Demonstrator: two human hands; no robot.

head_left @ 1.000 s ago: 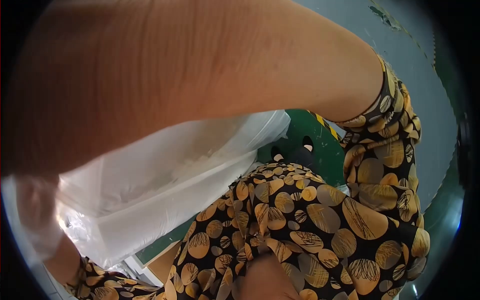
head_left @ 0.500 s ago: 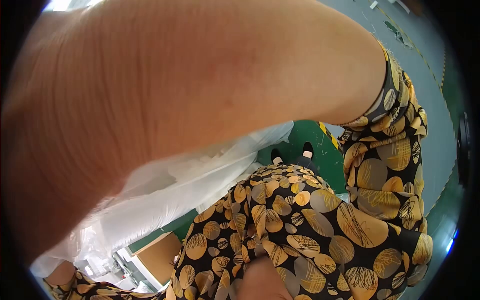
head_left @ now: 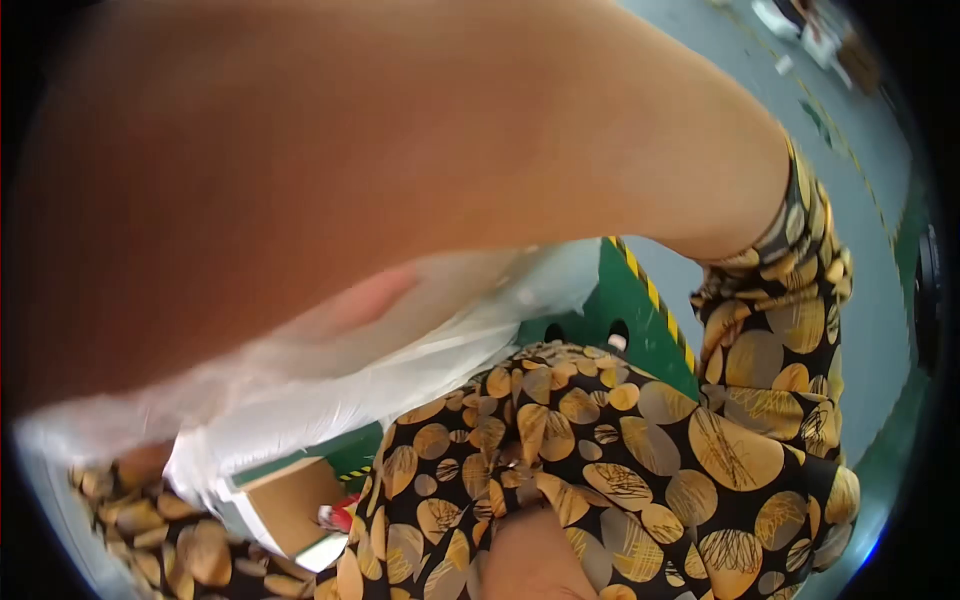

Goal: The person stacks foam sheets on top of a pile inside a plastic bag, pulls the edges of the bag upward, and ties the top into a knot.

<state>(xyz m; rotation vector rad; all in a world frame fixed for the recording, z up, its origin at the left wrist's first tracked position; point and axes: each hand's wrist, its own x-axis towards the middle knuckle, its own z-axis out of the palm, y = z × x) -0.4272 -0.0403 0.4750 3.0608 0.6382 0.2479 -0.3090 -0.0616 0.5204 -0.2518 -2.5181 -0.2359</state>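
My right forearm (head_left: 420, 130) crosses close in front of the camera, from the patterned sleeve (head_left: 770, 330) at the right to the left edge. The fingers of my right hand cannot be made out. At the lower left, my left wrist (head_left: 145, 462) comes out of its sleeve (head_left: 180, 540) beside white translucent plastic sheeting (head_left: 330, 400); my left hand is hidden. A blurred pinkish shape (head_left: 375, 298), perhaps a fingertip, shows at the sheeting below the forearm. What either hand holds is not visible.
Under the sheeting stands an open cardboard box (head_left: 295, 500), with a red and white item (head_left: 338, 516) beside it. Black shoes (head_left: 619, 329) are on the green floor (head_left: 640, 350), near yellow-black tape (head_left: 655, 300). White and brown objects (head_left: 820, 40) lie at the upper right.
The view has shifted. More of my left sleeve and the box show at the lower left. The red item and the pinkish shape have come into view.
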